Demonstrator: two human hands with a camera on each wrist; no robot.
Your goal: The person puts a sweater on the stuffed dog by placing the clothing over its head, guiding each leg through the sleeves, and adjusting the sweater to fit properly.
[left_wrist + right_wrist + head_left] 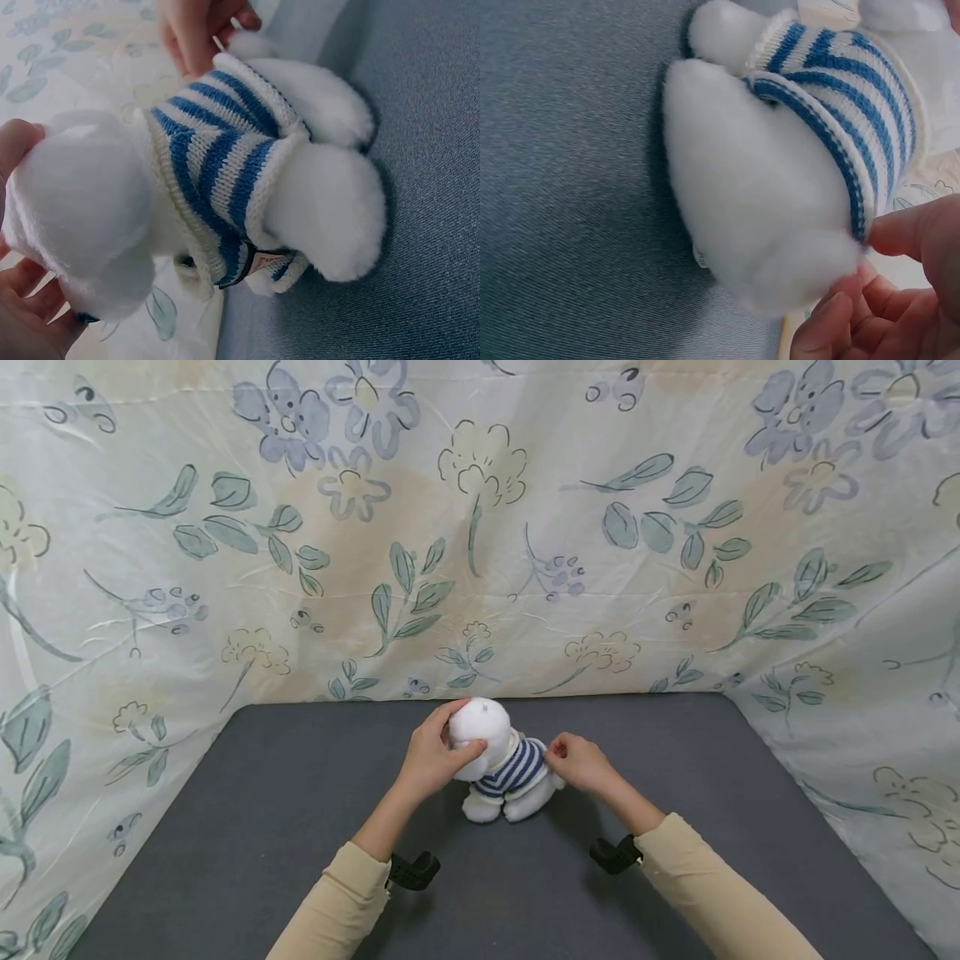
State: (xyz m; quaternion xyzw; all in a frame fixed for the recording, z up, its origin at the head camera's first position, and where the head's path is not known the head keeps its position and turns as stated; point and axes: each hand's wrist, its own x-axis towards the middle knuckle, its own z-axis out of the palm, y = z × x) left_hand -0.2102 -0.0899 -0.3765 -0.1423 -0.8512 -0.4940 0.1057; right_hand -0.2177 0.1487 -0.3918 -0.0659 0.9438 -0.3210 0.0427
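Note:
A white plush toy [480, 724] stands on the dark grey table, its head toward the left. It wears a blue-and-white striped knitted sweater [516, 770]. My left hand [437, 753] holds the toy's round head [86, 195], thumb on one side and fingers around the other. At the rear, my right hand [585, 763] pinches the sweater's back hem [855, 199] between thumb and fingers, just above the fluffy tail [806, 262]. A small label [261, 260] shows on the sweater's chest side in the left wrist view. The toy's face is mostly hidden.
The grey table [247, 827] spreads out around the toy. A flower-patterned cloth [480, 543] hangs behind it and along both sides. Each wrist carries a black camera mount [415, 870] close above the table.

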